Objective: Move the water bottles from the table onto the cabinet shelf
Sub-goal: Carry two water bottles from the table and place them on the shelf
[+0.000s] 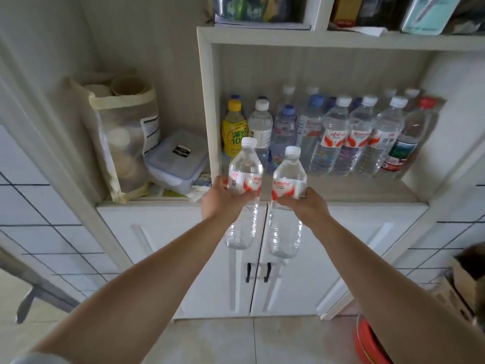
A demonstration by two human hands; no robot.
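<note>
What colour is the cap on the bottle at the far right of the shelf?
Red, on the far-right bottle; seen in the head view.

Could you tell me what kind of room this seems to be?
Probably a home storage corner or pantry: a white cabinet whose open shelf holds rows of bottles, a lidded plastic box beside it, and a tiled wall.

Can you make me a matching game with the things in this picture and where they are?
Things:
1. clear water bottle with a white cap and red label
2. yellow drink bottle with a yellow cap
3. clear plastic lidded box
4. red-capped clear bottle

Places:
A. far right of the shelf row
B. left of the cabinet frame, beside a mesh bag
C. held in the left hand
D. far left of the shelf row

Pairs: 1-C, 2-D, 3-B, 4-A
</note>
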